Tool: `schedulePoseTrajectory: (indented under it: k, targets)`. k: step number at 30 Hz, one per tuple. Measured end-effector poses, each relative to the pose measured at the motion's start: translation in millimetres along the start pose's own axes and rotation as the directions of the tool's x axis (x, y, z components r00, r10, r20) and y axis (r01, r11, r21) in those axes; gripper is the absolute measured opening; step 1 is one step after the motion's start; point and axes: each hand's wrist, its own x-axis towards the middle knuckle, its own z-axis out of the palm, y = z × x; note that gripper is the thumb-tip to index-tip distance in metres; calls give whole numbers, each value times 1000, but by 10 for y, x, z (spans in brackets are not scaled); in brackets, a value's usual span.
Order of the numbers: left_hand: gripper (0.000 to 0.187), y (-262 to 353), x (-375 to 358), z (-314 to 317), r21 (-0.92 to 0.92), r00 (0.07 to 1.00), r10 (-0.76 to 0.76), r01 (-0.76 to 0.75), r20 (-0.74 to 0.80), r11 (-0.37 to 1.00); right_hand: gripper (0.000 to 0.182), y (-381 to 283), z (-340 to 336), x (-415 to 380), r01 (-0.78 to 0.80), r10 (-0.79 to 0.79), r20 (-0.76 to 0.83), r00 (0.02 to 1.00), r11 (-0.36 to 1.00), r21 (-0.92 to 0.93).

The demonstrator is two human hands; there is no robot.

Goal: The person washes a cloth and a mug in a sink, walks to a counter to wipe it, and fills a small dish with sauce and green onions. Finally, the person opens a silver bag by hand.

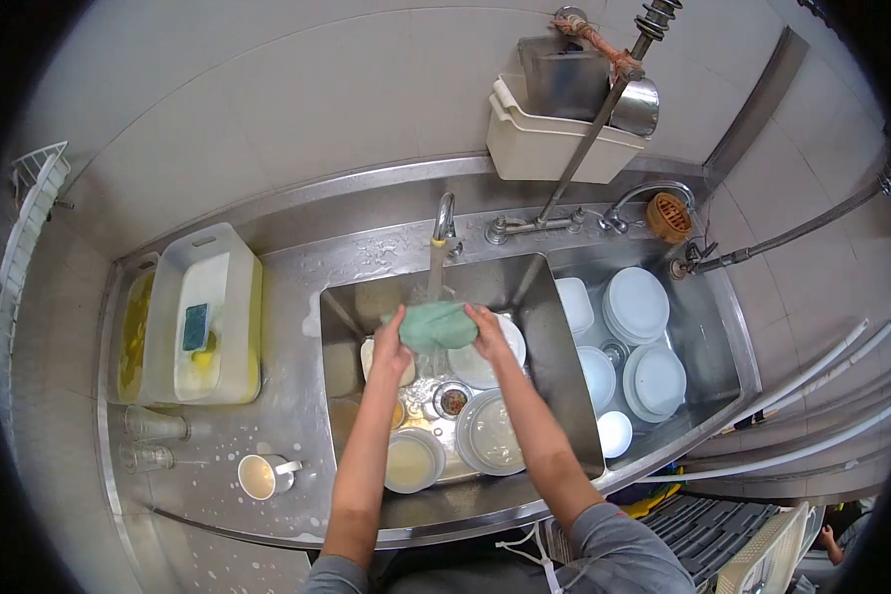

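Observation:
A green cloth [436, 328] is stretched between my two hands above the left sink basin [366, 299]. My left hand [392, 342] grips its left end and my right hand [485, 333] its right end. Water runs from the faucet [443, 223] just behind the cloth. Below, in the basin, a white plate [510, 345] is partly hidden by the cloth and my right hand. Nearer to me sit a round bowl [413, 461] with cloudy liquid and a stack of plates [490, 433], on either side of the drain [452, 400].
The right basin holds several white dishes [636, 305]. On the left counter stand a plastic tub [208, 259] with a sponge [196, 327], two glasses [155, 425] and a white mug [265, 477]. A spray pipe [582, 153] rises behind the sink, before a cream bin [554, 148].

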Motion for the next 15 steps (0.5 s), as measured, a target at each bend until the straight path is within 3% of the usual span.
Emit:
schedulePoseTrajectory:
  k: [1, 2, 3, 4, 5, 6, 7, 8, 9, 10, 12, 13, 15]
  targets:
    - [31, -165, 67, -117, -153, 992, -87, 73, -93, 986, 25, 8, 294, -120, 88, -83, -41, 996, 985, 149]
    - [30, -331, 126, -207, -189, 986, -127, 105, -109, 976, 24, 105, 523, -153, 186, -175, -107, 979, 976, 110]
    - [30, -492, 204, -276, -228, 979, -163, 132, -121, 965, 23, 206, 749, -186, 278, -264, -172, 949, 959, 59]
    - [29, -630, 302, -374, -269, 971, -200, 158, -134, 950, 24, 396, 944, -226, 341, -376, -224, 899, 923, -179]
    - [32, -777, 497, -553, -270, 989, -96, 123, 112, 955, 26, 496, 1044, -249, 369, -489, -244, 837, 835, -408]
    - [35, -919, 681, -748, -278, 938, 13, 89, 345, 956, 28, 496, 1045, -237, 290, -451, -266, 852, 829, -478]
    - [37, -926, 633, -751, -295, 824, 121, 58, 553, 954, 29, 483, 1005, -199, 206, -413, -290, 863, 814, -544]
    - [37, -987, 567, -724, -143, 955, 31, 12, 294, 990, 31, 473, 980, -156, 120, -377, -318, 870, 788, -604]
    - [37, -960, 322, -455, 24, 1000, -17, 17, -1, 1000, 38, 481, 991, -101, 374, -595, -338, 729, 760, -532]
    - [37, -874, 114, -200, 185, 955, -10, 67, -295, 980, 39, 487, 962, -60, 291, -533, -342, 774, 780, -555]
    - [36, -832, -8, -60, 175, 964, -78, 125, -255, 977, 40, 442, 828, -51, 115, -400, -359, 843, 788, -605]
    - [36, -888, 11, -74, 156, 967, -96, 135, -236, 979, 42, 401, 1027, -243, 256, -571, -330, 752, 714, -651]
    - [37, -934, 20, -157, 124, 971, -120, 148, -206, 981, 39, 516, 1159, -432, 299, -558, -317, 767, 748, -592]
